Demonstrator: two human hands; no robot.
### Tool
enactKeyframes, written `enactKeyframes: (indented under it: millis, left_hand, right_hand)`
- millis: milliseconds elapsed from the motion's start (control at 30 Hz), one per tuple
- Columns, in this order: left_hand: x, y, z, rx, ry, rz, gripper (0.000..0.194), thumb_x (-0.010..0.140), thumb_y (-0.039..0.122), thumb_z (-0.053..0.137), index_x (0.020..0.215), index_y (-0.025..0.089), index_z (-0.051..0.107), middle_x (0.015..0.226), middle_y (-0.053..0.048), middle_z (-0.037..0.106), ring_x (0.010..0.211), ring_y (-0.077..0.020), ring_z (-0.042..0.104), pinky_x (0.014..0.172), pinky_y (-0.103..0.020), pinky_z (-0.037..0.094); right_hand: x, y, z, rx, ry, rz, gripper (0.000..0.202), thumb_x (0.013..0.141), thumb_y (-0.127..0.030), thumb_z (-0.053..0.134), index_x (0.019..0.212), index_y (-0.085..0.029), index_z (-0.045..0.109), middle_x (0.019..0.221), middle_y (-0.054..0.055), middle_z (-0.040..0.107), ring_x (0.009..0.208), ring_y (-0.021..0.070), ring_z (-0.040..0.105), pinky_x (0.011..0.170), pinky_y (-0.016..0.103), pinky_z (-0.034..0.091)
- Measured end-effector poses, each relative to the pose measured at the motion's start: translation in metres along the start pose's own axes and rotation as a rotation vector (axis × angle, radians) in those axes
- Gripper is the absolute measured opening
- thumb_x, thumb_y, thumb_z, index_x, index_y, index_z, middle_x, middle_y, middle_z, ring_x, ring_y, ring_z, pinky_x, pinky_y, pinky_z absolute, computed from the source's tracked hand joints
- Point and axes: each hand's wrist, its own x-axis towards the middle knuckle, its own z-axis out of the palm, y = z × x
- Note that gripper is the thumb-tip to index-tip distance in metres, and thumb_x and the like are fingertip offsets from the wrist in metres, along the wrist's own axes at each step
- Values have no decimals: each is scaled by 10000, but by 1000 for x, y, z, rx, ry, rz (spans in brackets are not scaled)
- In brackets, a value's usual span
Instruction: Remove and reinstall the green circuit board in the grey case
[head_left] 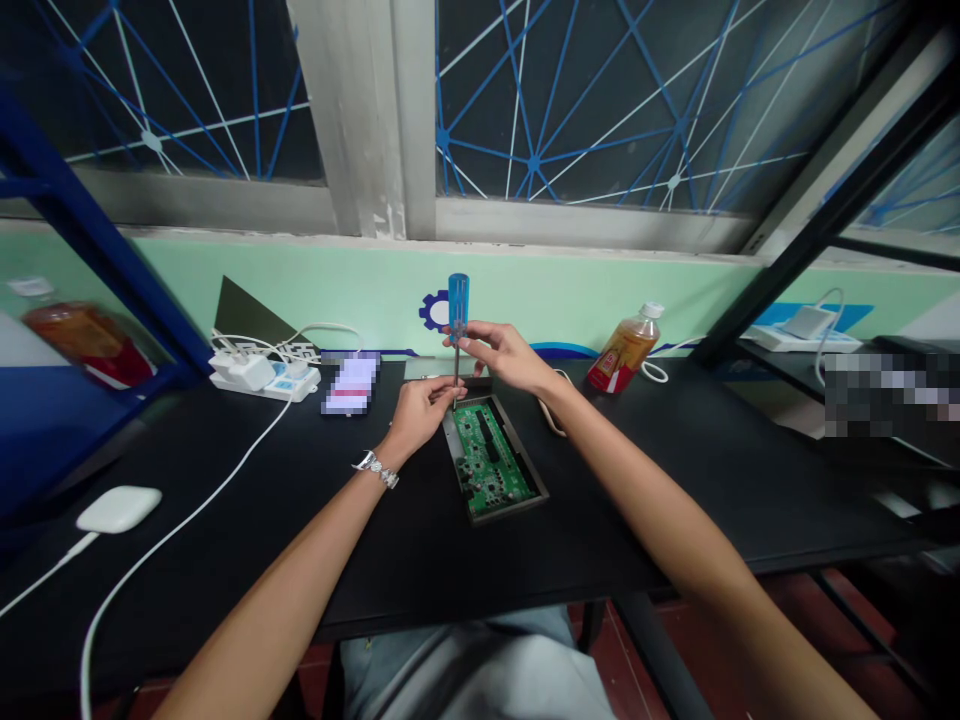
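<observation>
A green circuit board [491, 455] lies in a shallow metal case [512, 512] on the black table. Upright over the case's far left corner stands a screwdriver [459, 300] with a clear blue handle. My right hand [504, 355] pinches the screwdriver where the handle meets the shaft. Lower down, my left hand [421, 405] has its fingertips closed round the shaft near the tip, beside the case's far edge. The tip itself is too small to make out. A silver watch or bracelet is on my left wrist.
A power strip [300, 384] with white plugs and a phone [351, 384] lie at the back left. A white charging case [118, 509] and a long white cable are on the left. An orange drink bottle [624, 350] stands at the back right, near the black shelf frame.
</observation>
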Motion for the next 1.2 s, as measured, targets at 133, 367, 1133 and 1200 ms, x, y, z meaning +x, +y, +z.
enactKeyframes:
  millis: [133,367,1133,1200]
  left_hand:
    - [0,1,-3,-11,-66,-2,329,924,364,611,1118,115,706,1059,-134,775,1013,-262,736,948,-393,561]
    - [-2,12,-15,462,-74,177,265,850,170,590,1089,159,705,1023,-89,750,900,-210,701,863,-327,543]
    - [-5,23,-6,458,-62,129,222,943,310,559,999,180,729,979,-63,771,861,-214,700,824,-315,527]
    - [-5,23,-6,445,-66,130,238,948,313,548,999,180,738,993,-61,774,866,-219,699,821,-316,530]
  right_hand:
    - [3,7,2,41,84,-51,289,836,-463,705,907,-198,612,910,34,621,822,167,567,532,247,496]
    - [3,7,10,-61,278,-144,336,803,-436,742,774,-212,494,757,-14,545,738,140,516,613,267,440]
    - [-2,-1,20,-295,336,-88,321,852,-517,667,940,-221,580,883,26,634,823,190,574,732,332,437]
    - [-2,-2,14,-247,174,-74,334,916,-533,583,1008,-216,632,1009,57,676,894,203,599,737,332,449]
